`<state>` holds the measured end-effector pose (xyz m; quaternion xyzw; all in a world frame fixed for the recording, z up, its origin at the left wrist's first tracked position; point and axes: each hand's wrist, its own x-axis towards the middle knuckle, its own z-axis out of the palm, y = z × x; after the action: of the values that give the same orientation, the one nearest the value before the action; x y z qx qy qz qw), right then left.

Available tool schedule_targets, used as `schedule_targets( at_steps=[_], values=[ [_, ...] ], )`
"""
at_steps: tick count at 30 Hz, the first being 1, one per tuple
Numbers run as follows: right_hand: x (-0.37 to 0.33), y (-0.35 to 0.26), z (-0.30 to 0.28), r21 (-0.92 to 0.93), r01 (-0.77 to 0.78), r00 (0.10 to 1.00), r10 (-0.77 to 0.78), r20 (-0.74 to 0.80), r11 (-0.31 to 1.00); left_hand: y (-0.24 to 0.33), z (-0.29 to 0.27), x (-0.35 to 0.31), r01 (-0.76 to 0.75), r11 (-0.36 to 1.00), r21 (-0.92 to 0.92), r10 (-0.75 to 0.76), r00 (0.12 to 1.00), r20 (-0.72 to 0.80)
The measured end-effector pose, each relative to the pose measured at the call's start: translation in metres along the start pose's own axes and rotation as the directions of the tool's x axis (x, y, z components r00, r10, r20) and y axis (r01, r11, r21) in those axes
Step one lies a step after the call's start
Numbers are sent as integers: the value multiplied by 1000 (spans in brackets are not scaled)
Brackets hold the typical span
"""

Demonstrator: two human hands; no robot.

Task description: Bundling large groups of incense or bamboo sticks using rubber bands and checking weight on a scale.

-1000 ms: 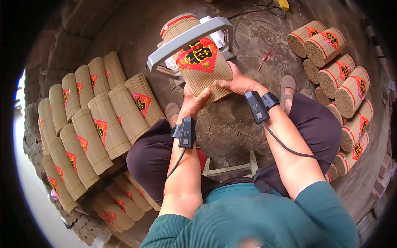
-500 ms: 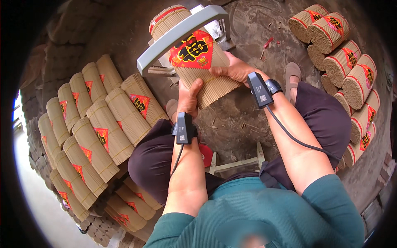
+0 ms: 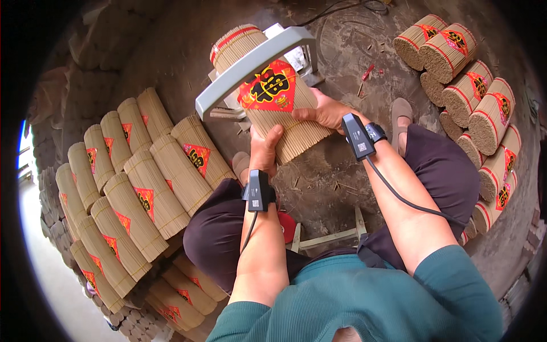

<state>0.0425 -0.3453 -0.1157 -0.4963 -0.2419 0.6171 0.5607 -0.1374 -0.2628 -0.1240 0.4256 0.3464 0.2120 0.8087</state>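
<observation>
A thick round bundle of thin tan sticks (image 3: 290,134) lies through the grey arch (image 3: 250,71) of a low machine, its far part beyond the arch. A red diamond label (image 3: 272,85) with black and gold print faces up on it, and red bands wrap its far end. My left hand (image 3: 265,149) grips the near left side, thumb on top. On the right side, below the label, my right hand (image 3: 327,111) is closed with its thumb laid across the sticks. The fingers under the bundle are hidden. Both wrists carry black strapped devices.
Labelled stick bundles with yellow ties (image 3: 154,196) lie in rows at the left. At the right, bundles with red bands (image 3: 450,51) are piled. A small red object (image 3: 368,72) and stick scraps lie on the floor; a pale wooden frame (image 3: 327,239) stands between my legs.
The whole scene sits a little lower in the picture, as the view has shifted. Both hands keep their hold, and the bundle stays about the same within the arch.
</observation>
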Motion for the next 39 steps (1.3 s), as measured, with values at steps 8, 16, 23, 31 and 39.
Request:
schedule_targets(
  at_steps=[8,16,23,31,39],
  values=[
    [1,9,-1,87,84,996,-82,-28,993,1,7,-7,-15,999,-50,15,1000,8],
    [-84,11,29,-27,26,1000,-26,12,999,3,17,-85,122,990,-72,-118,992,50],
    [-201,0,63,158,-6,999,11,-30,987,21,73,-183,296,952,-73,-287,951,118],
    [-287,-30,85,-274,220,942,-277,-189,936,62,91,-226,34,996,80,-60,931,360],
    [-251,-88,48,653,328,885,-464,40,683,119,133,-219,-65,996,67,12,796,605]
  ],
)
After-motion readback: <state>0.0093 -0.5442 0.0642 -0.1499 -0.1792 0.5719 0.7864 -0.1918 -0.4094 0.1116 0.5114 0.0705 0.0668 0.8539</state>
